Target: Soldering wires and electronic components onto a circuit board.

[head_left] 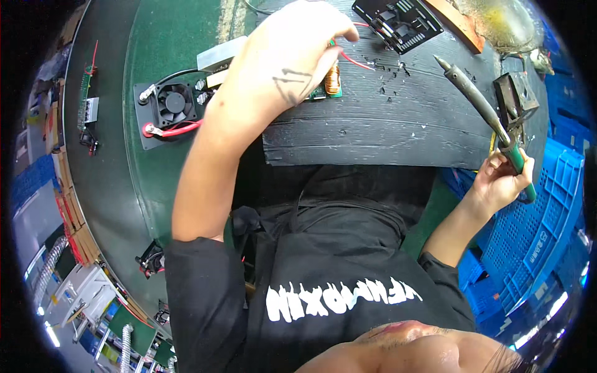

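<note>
Your right hand (502, 181) wraps its fingers round the green-handled metal soldering iron (477, 99), which slants far-left, its tip well right of the green circuit board with copper coil (334, 83). Your left hand (301, 43) is nearer the board; whether its fingers pinch, I cannot tell.

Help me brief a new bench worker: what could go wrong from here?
The right hand holds a soldering iron, its bare metal tip pointing up and leftward; if hot, it might burn the ungloved left hand.
The thin red wire by the left fingers sticks out and could snag.
Dark crumbs lie near the circuit board with the copper coil; some might get onto it.
</note>
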